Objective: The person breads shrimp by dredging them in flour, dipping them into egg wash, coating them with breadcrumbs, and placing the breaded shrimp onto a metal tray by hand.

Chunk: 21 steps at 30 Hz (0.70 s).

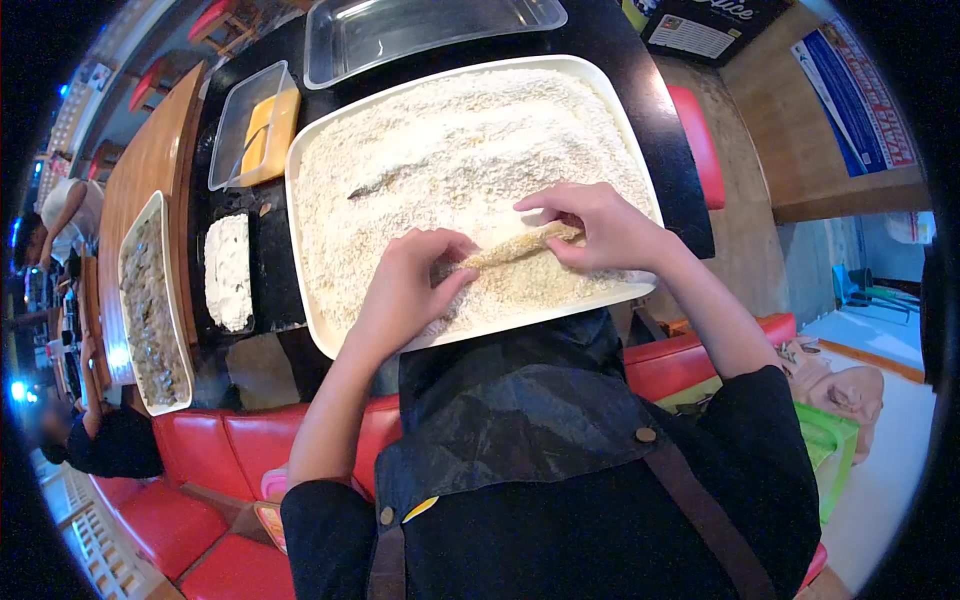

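My left hand (422, 283) and my right hand (598, 228) hold a long, thin breaded piece (518, 246) by its two ends, thumbs and fingers closed on it. What lies under the coating is hidden. The piece is just over the near right part of a large white tray (304, 262) filled with pale breadcrumbs (450, 120). A small dark tip (357, 191) pokes from a ridge of crumbs farther left.
Left of the tray are a clear container (226, 142) of yellow batter, a small tray of white powder (228, 270) and a long white tray (158, 402) of greyish, glistening pieces. A large clear bin (430, 35) stands behind. Other people (105, 440) are at far left.
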### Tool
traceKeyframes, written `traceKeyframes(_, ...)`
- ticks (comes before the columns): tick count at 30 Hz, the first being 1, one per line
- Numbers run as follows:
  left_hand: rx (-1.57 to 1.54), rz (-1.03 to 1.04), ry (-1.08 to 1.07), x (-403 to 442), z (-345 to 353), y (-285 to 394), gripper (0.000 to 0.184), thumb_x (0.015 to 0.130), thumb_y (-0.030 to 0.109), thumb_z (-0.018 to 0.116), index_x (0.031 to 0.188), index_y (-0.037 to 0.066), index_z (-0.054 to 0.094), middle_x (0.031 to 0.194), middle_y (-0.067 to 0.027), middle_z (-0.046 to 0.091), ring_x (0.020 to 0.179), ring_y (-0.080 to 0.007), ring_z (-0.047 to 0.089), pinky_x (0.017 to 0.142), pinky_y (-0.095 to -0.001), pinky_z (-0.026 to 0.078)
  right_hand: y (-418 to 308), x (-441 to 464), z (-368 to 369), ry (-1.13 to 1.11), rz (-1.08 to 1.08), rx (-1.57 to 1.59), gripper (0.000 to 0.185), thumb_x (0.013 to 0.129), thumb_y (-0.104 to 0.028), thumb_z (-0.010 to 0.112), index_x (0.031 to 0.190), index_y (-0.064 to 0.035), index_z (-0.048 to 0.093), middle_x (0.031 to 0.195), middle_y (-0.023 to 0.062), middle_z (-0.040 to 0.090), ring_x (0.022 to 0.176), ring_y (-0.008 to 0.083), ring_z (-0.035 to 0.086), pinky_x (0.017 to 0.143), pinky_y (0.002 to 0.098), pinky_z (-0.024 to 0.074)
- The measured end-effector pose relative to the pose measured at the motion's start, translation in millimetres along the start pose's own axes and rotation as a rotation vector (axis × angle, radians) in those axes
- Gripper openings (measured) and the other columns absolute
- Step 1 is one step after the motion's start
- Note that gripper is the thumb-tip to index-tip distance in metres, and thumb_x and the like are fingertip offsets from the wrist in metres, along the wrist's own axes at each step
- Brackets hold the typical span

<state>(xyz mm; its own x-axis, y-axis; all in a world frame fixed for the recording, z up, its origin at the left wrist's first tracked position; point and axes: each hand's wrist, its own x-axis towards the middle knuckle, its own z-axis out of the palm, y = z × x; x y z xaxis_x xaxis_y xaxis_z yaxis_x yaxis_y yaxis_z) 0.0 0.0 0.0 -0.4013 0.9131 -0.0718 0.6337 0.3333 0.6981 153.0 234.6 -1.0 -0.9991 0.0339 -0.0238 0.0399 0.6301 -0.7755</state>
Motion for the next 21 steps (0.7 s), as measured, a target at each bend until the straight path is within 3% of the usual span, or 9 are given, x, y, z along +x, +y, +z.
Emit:
traceKeyframes(2, 0.054, 0.033, -0.030, 6, -5, 0, 0.033, 0.078, 0.016, 0.076, 0.110, 0.010, 0.069, 0.098, -0.0093, 0.067, 0.093, -0.0274, 0.061, 0.083, -0.0369, 0.048, 4, 0, -2, 0.004, -0.088, -0.049, 0.041, 0.076, -0.006, 0.073, 0.117, -0.0070, 0.067, 0.101, 0.0105, 0.066, 0.087, 0.0235, 0.065, 0.075, 0.0326, 0.0538)
traceKeyframes(5, 0.134, 0.266, 0.215, 13, -7, 3, 0.026, 0.078, 0.015, 0.076, 0.102, 0.007, 0.072, 0.088, -0.0088, 0.066, 0.092, -0.0275, 0.061, 0.081, -0.0366, 0.048, 10, 10, 5, 0.168, -0.325, -0.117, 0.036, 0.075, -0.004, 0.076, 0.110, -0.0055, 0.069, 0.098, 0.0104, 0.066, 0.085, 0.0235, 0.065, 0.071, 0.0323, 0.0533)
traceKeyframes(8, 0.019, 0.260, 0.227, 15, 9, 8, 0.026, 0.077, 0.015, 0.077, 0.101, 0.007, 0.072, 0.088, -0.0083, 0.066, 0.092, -0.0277, 0.061, 0.083, -0.0375, 0.048, 14, 7, 5, 0.137, -0.218, -0.040, 0.028, 0.075, -0.009, 0.077, 0.102, -0.0018, 0.070, 0.094, 0.0137, 0.066, 0.089, 0.0295, 0.064, 0.082, 0.0361, 0.0521)
traceKeyframes(11, -0.005, 0.115, 0.115, 12, 17, -4, 0.033, 0.075, 0.014, 0.080, 0.107, 0.007, 0.072, 0.094, -0.0108, 0.068, 0.090, -0.0281, 0.064, 0.082, -0.0352, 0.052, 13, 5, 5, 0.108, -0.117, 0.004, 0.023, 0.076, -0.008, 0.076, 0.097, -0.0012, 0.072, 0.094, 0.0139, 0.067, 0.091, 0.0301, 0.063, 0.084, 0.0379, 0.0513)
traceKeyframes(14, -0.032, 0.140, 0.146, 14, 16, -5, 0.033, 0.075, 0.012, 0.080, 0.107, 0.008, 0.073, 0.093, -0.0106, 0.069, 0.084, -0.0272, 0.066, 0.077, -0.0334, 0.054, 11, 6, 3, 0.086, -0.142, -0.037, 0.027, 0.076, -0.010, 0.077, 0.100, -0.0020, 0.070, 0.093, 0.0141, 0.067, 0.091, 0.0303, 0.063, 0.084, 0.0394, 0.0509)
traceKeyframes(17, 0.052, 0.307, 0.293, 20, 16, 11, 0.027, 0.076, 0.011, 0.079, 0.102, 0.007, 0.075, 0.088, -0.0100, 0.069, 0.082, -0.0274, 0.066, 0.078, -0.0339, 0.054, 4, 10, 14, 0.267, -0.331, -0.129, 0.036, 0.073, -0.005, 0.079, 0.107, -0.0035, 0.070, 0.092, 0.0104, 0.067, 0.086, 0.0252, 0.065, 0.073, 0.0343, 0.0529)
traceKeyframes(21, -0.034, 0.171, 0.073, 20, 18, 5, 0.029, 0.076, 0.011, 0.078, 0.105, 0.008, 0.074, 0.090, -0.0108, 0.069, 0.086, -0.0278, 0.065, 0.081, -0.0358, 0.053, -3, 10, 8, 0.030, -0.113, -0.076, 0.041, 0.072, -0.007, 0.078, 0.111, -0.0039, 0.068, 0.095, 0.0106, 0.068, 0.088, 0.0254, 0.065, 0.078, 0.0336, 0.0528)
